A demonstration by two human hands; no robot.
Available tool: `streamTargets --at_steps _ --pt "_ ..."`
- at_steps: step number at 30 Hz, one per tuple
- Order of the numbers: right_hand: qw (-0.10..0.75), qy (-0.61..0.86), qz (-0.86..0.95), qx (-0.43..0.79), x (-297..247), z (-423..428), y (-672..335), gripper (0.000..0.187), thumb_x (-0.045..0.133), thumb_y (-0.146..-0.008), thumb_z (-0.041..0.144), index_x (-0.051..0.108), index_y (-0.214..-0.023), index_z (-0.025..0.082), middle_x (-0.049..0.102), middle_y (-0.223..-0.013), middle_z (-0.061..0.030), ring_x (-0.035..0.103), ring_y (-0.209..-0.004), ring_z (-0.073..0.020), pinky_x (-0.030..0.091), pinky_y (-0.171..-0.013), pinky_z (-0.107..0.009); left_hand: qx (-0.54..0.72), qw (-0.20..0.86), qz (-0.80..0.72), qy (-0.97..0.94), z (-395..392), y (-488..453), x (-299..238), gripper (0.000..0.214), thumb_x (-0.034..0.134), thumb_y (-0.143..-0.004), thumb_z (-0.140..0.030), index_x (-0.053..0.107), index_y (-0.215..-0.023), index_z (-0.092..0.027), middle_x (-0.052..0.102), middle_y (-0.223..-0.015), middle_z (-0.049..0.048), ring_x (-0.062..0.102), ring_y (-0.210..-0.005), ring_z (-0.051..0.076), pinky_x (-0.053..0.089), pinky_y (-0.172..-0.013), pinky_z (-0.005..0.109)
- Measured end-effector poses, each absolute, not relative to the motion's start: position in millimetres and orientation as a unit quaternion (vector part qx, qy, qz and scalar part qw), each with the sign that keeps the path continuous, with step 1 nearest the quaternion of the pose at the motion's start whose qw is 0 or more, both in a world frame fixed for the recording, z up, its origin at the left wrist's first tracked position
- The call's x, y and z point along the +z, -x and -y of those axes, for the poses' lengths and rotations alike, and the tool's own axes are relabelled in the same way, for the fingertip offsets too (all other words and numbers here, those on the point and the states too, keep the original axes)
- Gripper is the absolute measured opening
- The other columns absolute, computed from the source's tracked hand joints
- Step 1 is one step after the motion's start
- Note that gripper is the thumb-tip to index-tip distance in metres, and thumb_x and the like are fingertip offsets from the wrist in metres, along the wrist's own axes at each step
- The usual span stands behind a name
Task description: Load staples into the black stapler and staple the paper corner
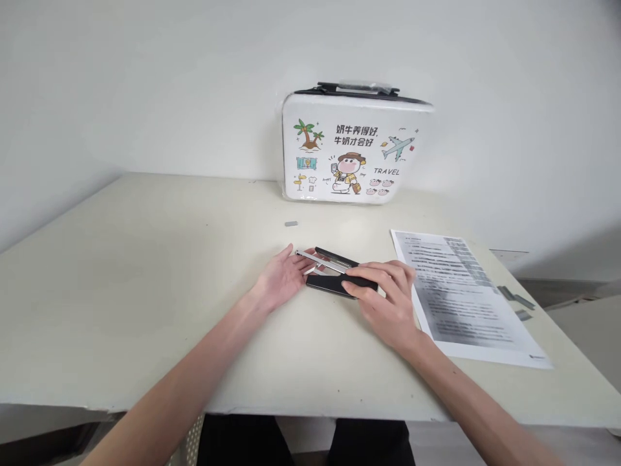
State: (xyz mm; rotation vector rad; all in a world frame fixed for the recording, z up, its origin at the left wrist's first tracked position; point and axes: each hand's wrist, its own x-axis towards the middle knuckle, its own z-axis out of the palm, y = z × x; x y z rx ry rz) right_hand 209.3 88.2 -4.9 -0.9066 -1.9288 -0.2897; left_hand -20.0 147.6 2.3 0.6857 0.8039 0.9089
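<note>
A black stapler (330,283) is held over the middle of the table, its top swung open so that the metal staple channel (326,261) shows. My right hand (391,298) grips it around the hinge end, thumb on the near side. My left hand (284,277) lies palm up at the stapler's front end, with its fingers stretched out behind and under the metal channel. Whether those fingers touch the stapler I cannot tell. Beyond the hands, a small grey strip of staples (291,224) lies by itself on the table.
A white case with cartoon prints (359,152) stands against the wall at the back of the table (121,285). On the right lies a printed sheet of paper (456,298), with several grey staple strips (524,301) near its right edge.
</note>
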Motion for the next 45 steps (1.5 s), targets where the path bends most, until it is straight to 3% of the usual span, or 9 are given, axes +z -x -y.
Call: streamTargets --at_steps 5,9,12,17,25,28,34,38,45 --pt "0.49 0.381 0.775 -0.121 -1.0 -87.7 -210.0 0.036 0.063 -0.093 0.004 0.071 -0.101 0.038 0.079 -0.109 0.0047 0.071 -0.103 -0.0222 0.045 -0.092 -0.046 0.41 0.739 -0.393 -0.361 -147.6 19.5 0.2 0.046 0.047 -0.103 -0.057 0.072 -0.096 -0.02 0.076 -0.114 0.0161 0.07 -0.117 0.032 0.055 -0.105 0.048" --pt "0.518 0.404 0.746 -0.105 -0.7 -89.6 -211.9 0.039 0.059 -0.088 -0.002 0.069 -0.103 0.033 0.077 -0.11 -0.0007 0.069 -0.105 -0.026 0.048 -0.09 -0.048 0.453 0.694 -0.438 -0.35 -145.3 19.0 1.6 0.037 0.053 -0.101 -0.055 0.066 -0.092 -0.021 0.073 -0.099 0.0104 0.069 -0.085 0.022 0.057 -0.079 0.036" --pt "0.535 0.421 0.73 -0.067 -2.7 -92.0 -213.8 0.038 0.06 -0.086 -0.002 0.068 -0.104 0.03 0.076 -0.112 -0.0032 0.067 -0.104 -0.027 0.05 -0.089 -0.048 0.488 0.616 -0.485 -0.384 -141.1 17.3 5.0 0.028 0.057 -0.099 -0.047 0.066 -0.107 -0.022 0.067 -0.091 0.0042 0.058 -0.067 0.016 0.05 -0.066 0.031" --pt "0.546 0.451 0.706 -0.02 -4.4 -94.7 -216.0 0.029 0.064 -0.087 0.005 0.07 -0.104 0.029 0.075 -0.113 -0.0052 0.065 -0.105 -0.0277 0.053 -0.088 -0.047 0.475 0.459 -0.513 -0.548 -134.9 14.5 3.8 0.042 0.056 -0.093 -0.034 0.067 -0.133 -0.025 0.066 -0.098 0.0031 0.059 -0.078 0.017 0.048 -0.076 0.031" --pt "0.548 0.481 0.682 0.057 -10.4 -95.0 -219.4 0.012 0.073 -0.092 0.025 0.07 -0.104 0.027 0.077 -0.115 -0.007 0.07 -0.109 -0.0274 0.054 -0.095 -0.046 0.414 0.468 -0.39 -0.677 -128.6 13.6 -1.1 0.051 0.061 -0.086 -0.025 0.074 -0.135 -0.03 0.068 -0.107 0.0052 0.061 -0.084 0.017 0.051 -0.071 0.028" --pt "0.547 0.519 0.645 0.125 -12.0 -101.5 -219.8 0.023 0.078 -0.089 0.038 0.071 -0.106 0.025 0.077 -0.117 -0.0069 0.071 -0.108 -0.0274 0.053 -0.098 -0.045 0.43 0.473 -0.393 -0.661 -131.1 14.5 -3.9 0.051 0.059 -0.088 -0.023 0.07 -0.137 -0.026 0.067 -0.109 0.0053 0.059 -0.079 0.014 0.05 -0.069 0.026" --pt "0.48 0.541 0.635 0.269 -13.7 -148.2 -202.2 0.042 0.086 -0.075 0.054 0.072 -0.1 0.022 0.077 -0.097 -0.0047 0.067 -0.09 -0.024 0.052 -0.085 -0.038 0.542 0.42 -0.498 -0.531 -148.0 21.4 -12.6 0.028 0.056 -0.092 -0.017 0.067 -0.119 -0.018 0.068 -0.096 0.0037 0.059 -0.075 0.013 0.048 -0.072 0.026" --pt "0.45 0.517 0.652 0.325 -19.1 -189.8 -170.3 0.044 0.086 -0.071 0.054 0.071 -0.098 0.022 0.077 -0.099 -0.0045 0.068 -0.091 -0.0243 0.052 -0.086 -0.038 0.621 0.371 -0.511 -0.464 -161.9 35.4 -17.3 0.02 0.055 -0.094 -0.016 0.065 -0.111 -0.019 0.066 -0.093 0.0034 0.06 -0.077 0.015 0.049 -0.075 0.028" --pt "0.399 0.49 0.745 0.214 -14.9 -235.7 -107.5 0.037 0.075 -0.086 0.052 0.074 -0.109 0.023 0.077 -0.107 -0.0086 0.067 -0.102 -0.0287 0.052 -0.097 -0.045 0.671 0.313 -0.526 -0.419 -182.3 62.9 -28.5 0.015 0.05 -0.096 -0.019 0.061 -0.106 -0.02 0.067 -0.096 0.0055 0.063 -0.085 0.017 0.049 -0.078 0.03"
